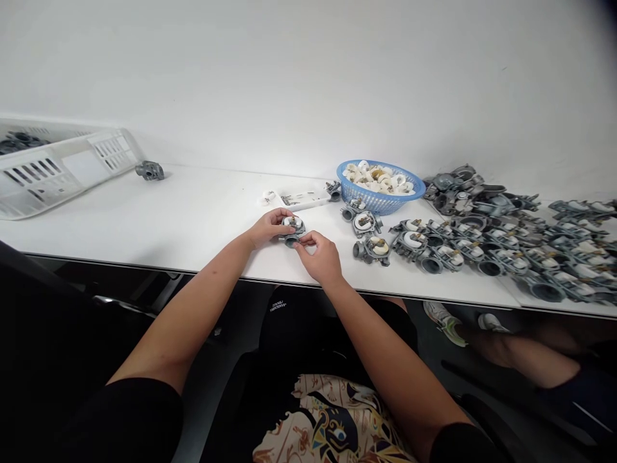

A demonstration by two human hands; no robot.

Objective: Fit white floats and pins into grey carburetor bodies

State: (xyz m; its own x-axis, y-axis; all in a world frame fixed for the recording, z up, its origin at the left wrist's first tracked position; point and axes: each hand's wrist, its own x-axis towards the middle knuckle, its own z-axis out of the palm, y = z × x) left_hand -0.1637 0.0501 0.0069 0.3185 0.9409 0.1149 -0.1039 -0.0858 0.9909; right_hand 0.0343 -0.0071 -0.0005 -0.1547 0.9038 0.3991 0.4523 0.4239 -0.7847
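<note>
A grey metal carburetor [291, 239] with a white float [293, 222] in its upturned side rests on the table in front of me. My left hand [270, 227] grips it from the left, thumb across the near part and fingers behind. At its lower right edge, the thumb and fingertips of my right hand [319, 256] are closed against the body. Any small part between those fingertips is too small to make out. Just behind my hands lies a shallow white tray [308, 204] holding small thin metal parts.
A blue basket [380, 200] of white floats stands behind to the right. Several carburetors [463, 252] crowd the right side, some piled up. At left are a white crate [62, 173] and a lone carburetor body [150, 170]. Another person's legs [525, 357] show under the table.
</note>
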